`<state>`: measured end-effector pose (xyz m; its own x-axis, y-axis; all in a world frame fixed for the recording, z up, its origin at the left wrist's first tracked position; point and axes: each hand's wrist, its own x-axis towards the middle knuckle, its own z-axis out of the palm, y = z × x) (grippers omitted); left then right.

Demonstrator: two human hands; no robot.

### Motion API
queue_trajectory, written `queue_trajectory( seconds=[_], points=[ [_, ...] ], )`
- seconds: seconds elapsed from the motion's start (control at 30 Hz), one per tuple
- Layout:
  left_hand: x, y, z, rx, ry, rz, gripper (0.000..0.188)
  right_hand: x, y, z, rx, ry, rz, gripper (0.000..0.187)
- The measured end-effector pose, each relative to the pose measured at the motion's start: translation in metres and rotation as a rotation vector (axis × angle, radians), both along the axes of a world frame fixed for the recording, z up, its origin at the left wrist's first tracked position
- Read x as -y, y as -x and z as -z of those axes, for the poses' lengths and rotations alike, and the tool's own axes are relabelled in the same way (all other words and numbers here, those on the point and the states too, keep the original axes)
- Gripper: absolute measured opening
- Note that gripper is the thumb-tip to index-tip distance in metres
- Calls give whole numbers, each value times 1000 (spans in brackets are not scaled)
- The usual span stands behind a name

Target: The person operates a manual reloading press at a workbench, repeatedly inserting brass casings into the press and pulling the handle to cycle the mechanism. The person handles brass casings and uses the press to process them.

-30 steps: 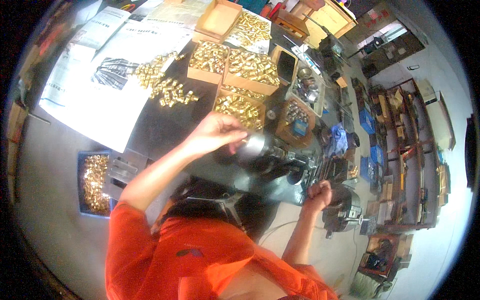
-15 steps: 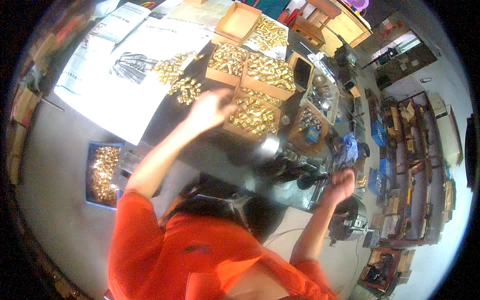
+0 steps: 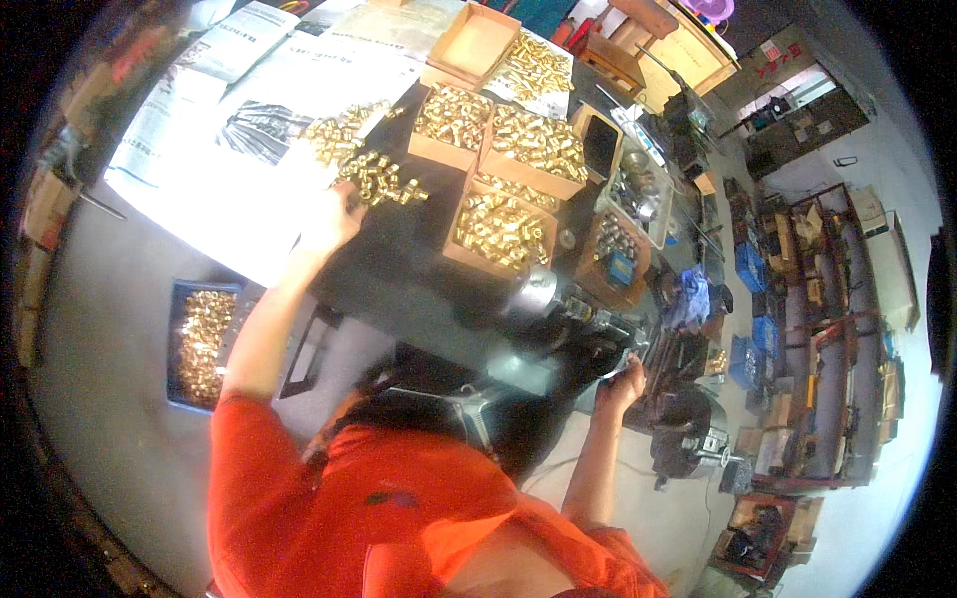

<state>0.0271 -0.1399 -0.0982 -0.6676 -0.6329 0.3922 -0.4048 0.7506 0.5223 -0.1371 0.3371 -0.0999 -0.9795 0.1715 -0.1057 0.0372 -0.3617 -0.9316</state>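
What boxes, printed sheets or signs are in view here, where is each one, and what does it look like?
Newspaper sheets: spread over the bench at upper left, white with dark print and a dark picture.
Cardboard boxes: clustered at the bench's middle, tan, open, full of brass fittings.
Empty cardboard box: at the top, tan, open.
Blue tray: on the floor at left, rectangular, holding brass fittings.
Red sign: on the far wall at upper right, small.

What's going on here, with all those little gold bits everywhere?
A person in an orange top sits at a dark workbench. The left hand reaches to a loose pile of small brass fittings at the edge of some spread newspaper. The right hand is at a lever on a small bench machine. Cardboard boxes of the same fittings stand behind, and a blue tray of them sits on the floor.
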Motion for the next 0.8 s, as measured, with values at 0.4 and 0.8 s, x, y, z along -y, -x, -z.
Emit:
queue_trajectory(
  seconds=[0.4,0.8],
  points=[
    [-127,17,-82,-391,-1058,914,20,1,-12,-11,-49,19,-75,14],
    [-138,30,-102,-222,-1065,892,10,-2,-39,-39,-75,13,-44,15]
  ],
)
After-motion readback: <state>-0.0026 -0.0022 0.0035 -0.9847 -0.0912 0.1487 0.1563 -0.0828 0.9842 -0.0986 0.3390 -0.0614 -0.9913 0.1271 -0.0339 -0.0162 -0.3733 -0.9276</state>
